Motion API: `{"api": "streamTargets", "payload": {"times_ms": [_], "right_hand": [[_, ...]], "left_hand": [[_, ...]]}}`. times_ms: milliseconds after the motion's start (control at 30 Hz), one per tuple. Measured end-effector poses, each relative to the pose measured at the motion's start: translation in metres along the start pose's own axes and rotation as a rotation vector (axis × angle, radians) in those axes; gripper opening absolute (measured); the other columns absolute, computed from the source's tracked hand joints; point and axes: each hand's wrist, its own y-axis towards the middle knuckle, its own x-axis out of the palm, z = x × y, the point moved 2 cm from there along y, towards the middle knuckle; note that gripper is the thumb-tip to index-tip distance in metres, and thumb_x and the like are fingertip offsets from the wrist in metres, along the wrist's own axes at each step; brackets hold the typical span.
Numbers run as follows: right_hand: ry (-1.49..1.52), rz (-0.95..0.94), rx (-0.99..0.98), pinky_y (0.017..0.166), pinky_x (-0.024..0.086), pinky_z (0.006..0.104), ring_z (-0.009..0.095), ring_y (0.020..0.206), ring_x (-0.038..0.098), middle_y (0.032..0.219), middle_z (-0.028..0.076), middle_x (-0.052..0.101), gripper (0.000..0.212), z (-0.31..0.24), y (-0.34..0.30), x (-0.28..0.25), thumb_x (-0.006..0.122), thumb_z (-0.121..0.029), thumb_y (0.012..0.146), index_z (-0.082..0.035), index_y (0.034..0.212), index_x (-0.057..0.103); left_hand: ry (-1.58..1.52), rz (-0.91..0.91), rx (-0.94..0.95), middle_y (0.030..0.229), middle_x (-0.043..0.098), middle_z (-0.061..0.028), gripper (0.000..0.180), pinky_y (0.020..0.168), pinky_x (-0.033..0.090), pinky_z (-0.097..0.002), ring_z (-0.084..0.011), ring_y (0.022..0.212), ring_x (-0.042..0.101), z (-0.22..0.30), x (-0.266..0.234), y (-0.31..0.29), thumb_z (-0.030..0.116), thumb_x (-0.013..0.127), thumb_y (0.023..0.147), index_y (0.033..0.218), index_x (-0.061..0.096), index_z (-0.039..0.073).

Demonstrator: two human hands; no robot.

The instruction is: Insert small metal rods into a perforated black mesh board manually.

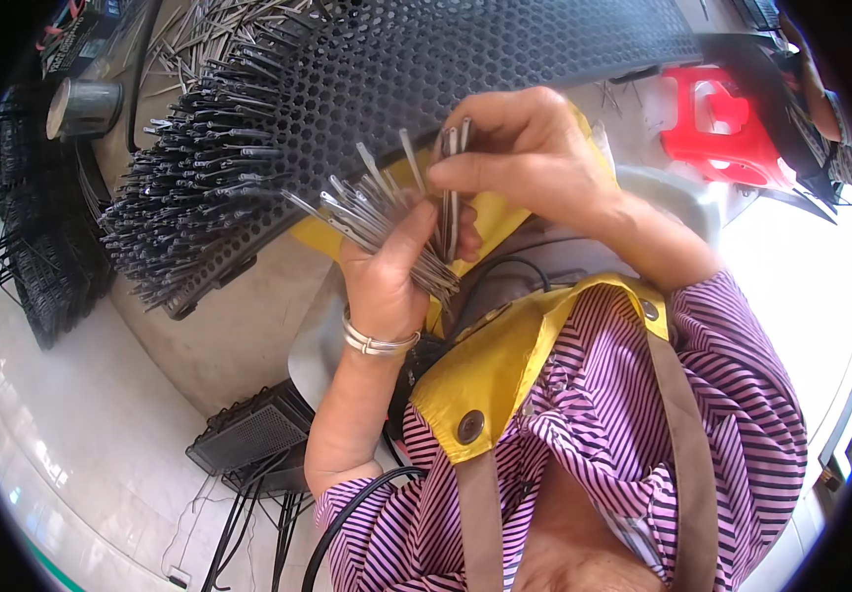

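A fanned bundle of thin metal rods [367,219] with flattened, holed ends lies in my left hand [387,286], its fingers closed round them. My right hand [534,148] is just to the right and above, thumb and fingers pinching a few upright rods [451,192] beside the bundle. The lower ends of those rods meet the fingers of my left hand. Beyond both hands slopes a black perforated tray [465,59] with rows of round holes. Many similar rods [194,183] stand packed in the holes along its left side.
Loose rods [204,44] lie heaped behind the tray, near a metal can [86,109]. Dark stacked racks [41,207] are at far left, and black perforated trays [258,434] sit lower left. A red plastic stool [727,128] stands right. A yellow apron [456,395] covers my front.
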Motion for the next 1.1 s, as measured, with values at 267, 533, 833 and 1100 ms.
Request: {"api": "streamTargets", "payload": {"times_ms": [267, 533, 833, 1100], "right_hand": [[0.202, 0.191, -0.268, 0.051, 0.047, 0.0232, 0.018, 0.056, 0.060, 0.064, 0.011, 0.060, 0.012, -0.052, 0.024, -0.023, 0.062, -0.008, 0.076, 0.003, 0.080, 0.060], [0.195, 0.294, -0.507, 0.045, 0.044, 0.0213, 0.011, 0.050, 0.055, 0.059, 0.006, 0.059, 0.004, -0.047, 0.079, -0.038, 0.064, -0.001, 0.073, 0.002, 0.073, 0.060], [0.036, 0.344, -0.731, 0.045, 0.042, 0.0192, 0.007, 0.050, 0.053, 0.061, 0.004, 0.060, 0.005, -0.047, 0.104, -0.027, 0.065, 0.001, 0.072, 0.000, 0.075, 0.061], [-0.138, 0.308, -0.834, 0.051, 0.042, 0.0183, 0.004, 0.058, 0.052, 0.066, 0.001, 0.060, 0.004, -0.044, 0.111, -0.026, 0.064, 0.000, 0.073, 0.000, 0.076, 0.061]], "left_hand": [[-0.091, 0.013, -0.091, 0.086, 0.060, -0.0176, 0.021, 0.062, 0.052, -0.0353, -0.0247, 0.072, 0.061, -0.004, -0.009, -0.002, 0.014, 0.053, 0.084, 0.095, 0.051, -0.004], [-0.104, -0.046, -0.114, 0.085, 0.059, -0.0183, 0.021, 0.059, 0.052, -0.0346, -0.0248, 0.070, 0.060, -0.008, -0.007, -0.001, 0.016, 0.053, 0.084, 0.093, 0.052, -0.003], [-0.107, -0.055, -0.115, 0.084, 0.059, -0.0179, 0.018, 0.057, 0.052, -0.0336, -0.0250, 0.068, 0.060, -0.010, -0.009, -0.001, 0.016, 0.053, 0.084, 0.092, 0.054, -0.001], [-0.142, -0.010, -0.117, 0.078, 0.060, -0.0187, 0.015, 0.053, 0.052, -0.0315, -0.0228, 0.063, 0.060, -0.006, -0.004, -0.004, 0.010, 0.053, 0.083, 0.087, 0.052, -0.004]]}}
